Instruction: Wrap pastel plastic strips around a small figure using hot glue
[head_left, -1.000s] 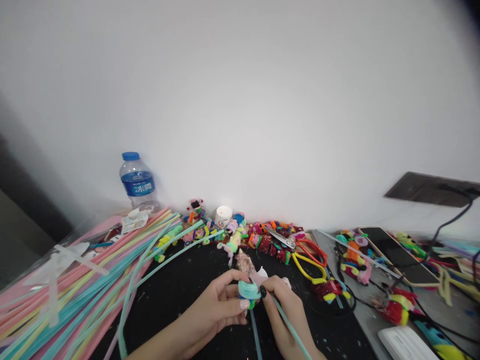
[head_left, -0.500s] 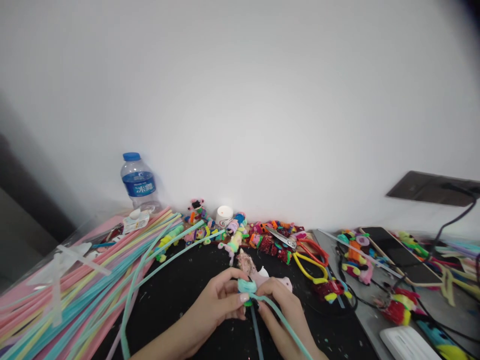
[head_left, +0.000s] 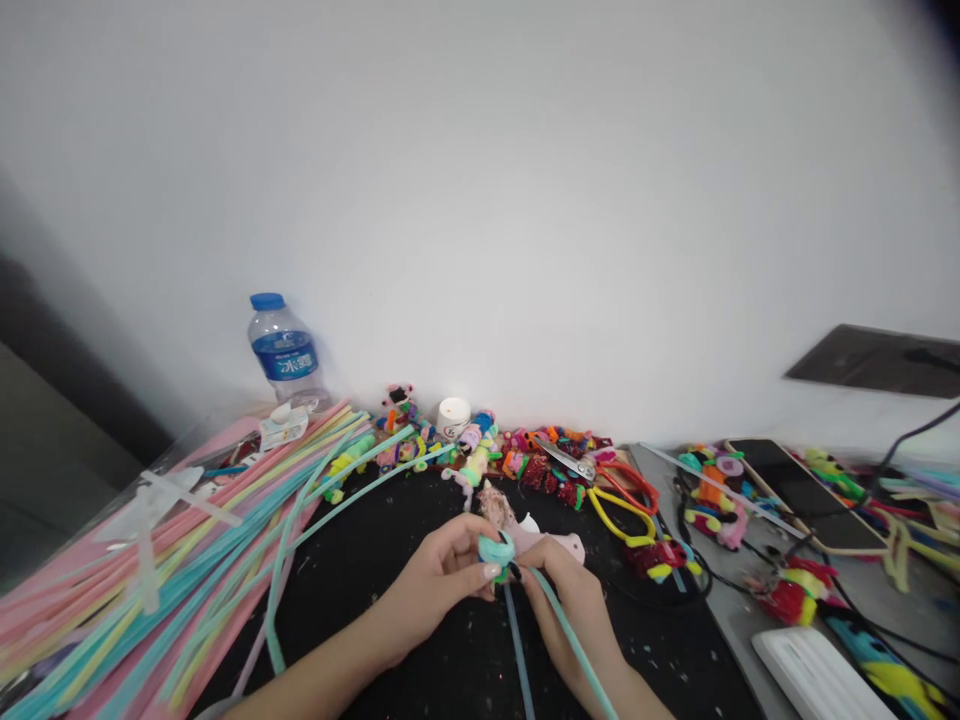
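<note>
My left hand point(head_left: 435, 572) is closed round a small mint-green pipe-cleaner coil point(head_left: 496, 548), with thumb and fingers pinching its sides. A patch of darker green shows beneath the coil. The long free end of a mint pipe cleaner point(head_left: 568, 628) runs from the coil past my right hand point(head_left: 577, 610), whose thumb and forefinger are pinched on it close to the coil. Below the coil, a thin grey-blue strip point(head_left: 517, 640) extends toward me; whether it is attached is hidden. Just beyond my fingers lies a pale pink tool resembling a glue gun point(head_left: 559, 546), its tip crusted brown.
Bundled pastel pipe cleaners point(head_left: 247, 540) cover the left side. Scissors point(head_left: 626, 508) with red and yellow handles lie right of my hands. Small pipe-cleaner figures point(head_left: 480, 462), a paper cup point(head_left: 454, 418) and a water bottle point(head_left: 286, 352) line the wall. A phone point(head_left: 806, 495) and cables lie right.
The mint coil looks rounder and tighter, and the free strand beside it has shifted slightly. Both hands stay nearly in place. The camera view has tilted a little.
</note>
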